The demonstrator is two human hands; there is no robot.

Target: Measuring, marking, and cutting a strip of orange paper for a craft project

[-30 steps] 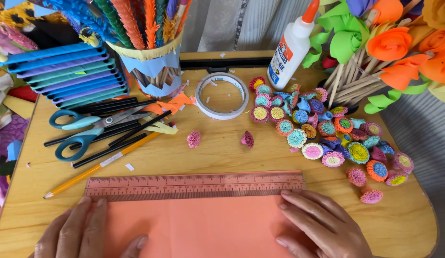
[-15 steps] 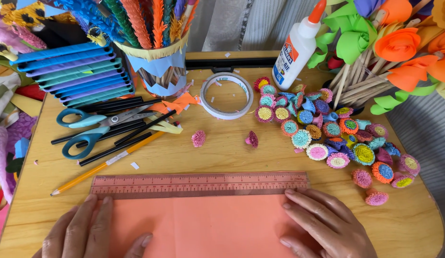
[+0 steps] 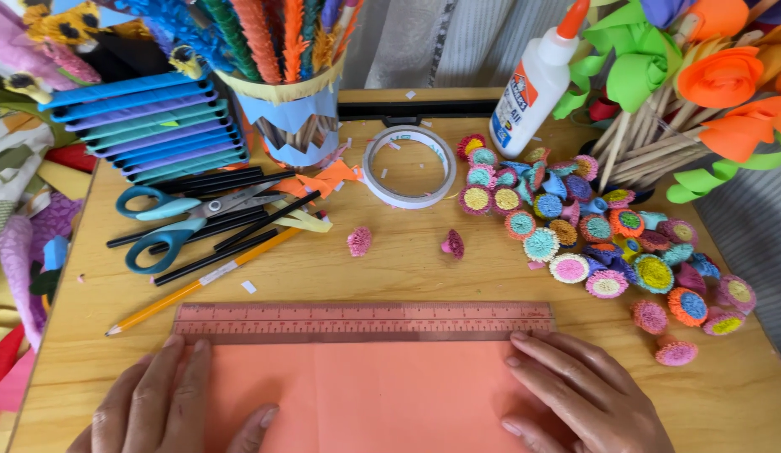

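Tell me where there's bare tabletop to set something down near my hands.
Bare wood runs between the ruler and the two loose pink paper flowers, and right of the right hand. Crowded: scissors and pencils on the left, the paper flower pile on the right. The left hand lies on the orange paper.

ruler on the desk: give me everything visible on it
The ruler is a long, flat, see-through strip, tinted brownish-pink, with fine graduation marks along both long edges. It looks like plastic. It lies flat and level across the wooden table, its lower edge along the top edge of the orange paper sheet. The left hand and right hand press flat on the paper just below its ends, fingertips near its edge. A yellow pencil lies just off its left end.
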